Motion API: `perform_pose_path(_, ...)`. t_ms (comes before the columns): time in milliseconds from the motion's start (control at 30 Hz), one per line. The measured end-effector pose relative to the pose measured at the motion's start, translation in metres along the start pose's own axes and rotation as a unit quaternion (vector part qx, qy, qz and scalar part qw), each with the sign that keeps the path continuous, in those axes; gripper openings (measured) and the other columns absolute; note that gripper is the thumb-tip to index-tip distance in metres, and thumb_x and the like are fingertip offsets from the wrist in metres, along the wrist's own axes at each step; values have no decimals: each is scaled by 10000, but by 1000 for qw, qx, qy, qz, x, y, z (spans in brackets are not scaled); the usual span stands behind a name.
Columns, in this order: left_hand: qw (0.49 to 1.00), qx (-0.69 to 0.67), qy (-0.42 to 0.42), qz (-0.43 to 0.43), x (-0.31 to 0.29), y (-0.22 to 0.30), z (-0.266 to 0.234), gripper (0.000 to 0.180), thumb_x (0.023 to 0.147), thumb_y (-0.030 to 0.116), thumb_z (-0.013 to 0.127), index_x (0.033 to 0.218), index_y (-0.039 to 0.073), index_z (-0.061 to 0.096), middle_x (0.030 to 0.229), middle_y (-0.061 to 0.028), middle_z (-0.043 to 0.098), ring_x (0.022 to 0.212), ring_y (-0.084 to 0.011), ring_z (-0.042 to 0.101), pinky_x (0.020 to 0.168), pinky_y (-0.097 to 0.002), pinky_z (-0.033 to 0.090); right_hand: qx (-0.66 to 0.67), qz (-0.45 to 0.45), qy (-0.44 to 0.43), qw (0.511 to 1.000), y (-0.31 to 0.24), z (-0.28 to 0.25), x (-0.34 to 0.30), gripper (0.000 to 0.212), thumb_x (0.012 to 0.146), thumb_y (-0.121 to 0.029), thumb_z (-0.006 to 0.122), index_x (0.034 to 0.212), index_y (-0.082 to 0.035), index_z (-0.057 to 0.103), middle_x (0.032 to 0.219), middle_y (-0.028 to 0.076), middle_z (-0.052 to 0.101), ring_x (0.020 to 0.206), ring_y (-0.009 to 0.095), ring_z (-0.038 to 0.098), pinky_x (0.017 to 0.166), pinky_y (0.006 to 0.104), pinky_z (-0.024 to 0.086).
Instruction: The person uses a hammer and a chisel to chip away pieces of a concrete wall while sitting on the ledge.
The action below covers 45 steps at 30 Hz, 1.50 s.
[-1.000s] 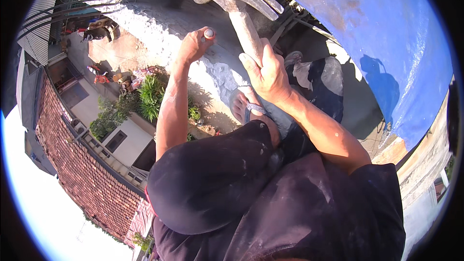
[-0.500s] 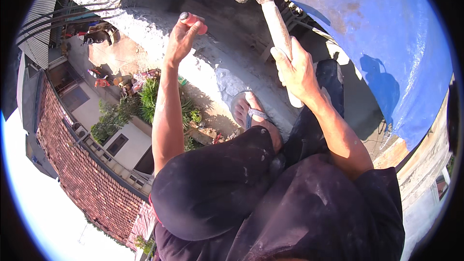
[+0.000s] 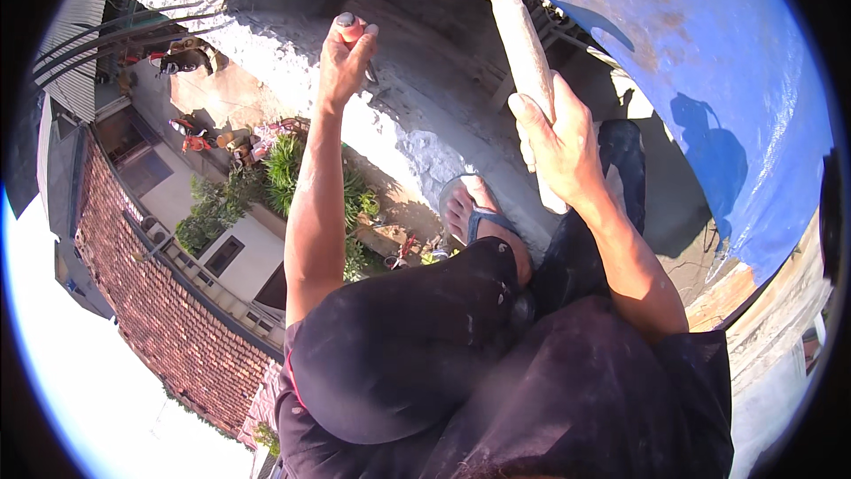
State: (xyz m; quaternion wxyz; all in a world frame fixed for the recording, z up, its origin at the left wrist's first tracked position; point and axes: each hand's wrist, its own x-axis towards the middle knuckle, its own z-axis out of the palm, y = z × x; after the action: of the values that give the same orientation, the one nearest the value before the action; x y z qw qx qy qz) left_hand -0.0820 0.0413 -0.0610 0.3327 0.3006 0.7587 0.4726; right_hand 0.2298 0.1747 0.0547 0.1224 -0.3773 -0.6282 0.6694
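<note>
A claw hammer (image 3: 521,46) with a worn grey metal head and a pale, scuffed handle is slanting up through the view, its blunt face pointing left and its curved claw showing against a smooth, stained blue sheet (image 3: 745,45). A short tool (image 3: 353,33) with a pinkish-red grip and a dark, rounded end is showing at the left hand (image 3: 342,67). Rough, crumbly whitish masonry (image 3: 399,147) is running diagonally below, with a sandalled foot (image 3: 470,204) resting on it. The left forearm is reaching almost straight forward; the right is angling inward from the bent elbow. The left hand is closing its fingers around the short tool, while the right hand (image 3: 560,144) is clamping the hammer's lower handle, the butt protruding beneath.
</note>
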Motion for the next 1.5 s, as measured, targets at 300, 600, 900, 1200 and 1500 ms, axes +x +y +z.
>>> perform_pose_path(300,996,-76,11,-56,-27,8,7,187,997,200,710,929,88,577,786,25,603,740,-65,542,710,-242,455,5,-39,-25,999,-32,20,25,387,1038,-347,662,957,2,517,612,87,531,542,151,535,521,353,443)
perform_pose_path(600,938,-228,235,113,-52,54,-84,199,1075,207,599,976,36,608,900,-59,630,863,-169,628,962,-497,587,-31,29,-105,994,-1,62,76,368,1081,-350,556,1005,2,481,669,120,631,498,180,640,396,342,486)
perform_pose_path(900,932,-216,286,52,-111,42,-59,281,1064,224,622,874,17,617,794,-53,612,753,-152,592,854,-468,606,-20,202,-225,953,22,49,126,310,1060,-365,563,1046,-59,515,707,6,528,499,98,524,431,286,471)
perform_pose_path(1200,934,-224,277,32,-128,59,-63,246,1063,197,621,889,23,612,821,-45,621,762,-156,604,829,-420,596,8,239,-233,943,35,46,134,303,1041,-373,603,968,-100,493,698,-19,514,504,85,526,440,285,482)
perform_pose_path(1500,910,-345,225,48,-138,72,-42,83,1032,114,633,1070,40,626,967,-79,667,955,-216,683,1003,-487,546,-182,234,-303,906,60,2,71,332,1048,-328,586,1140,-13,537,698,24,559,501,128,565,446,317,494)
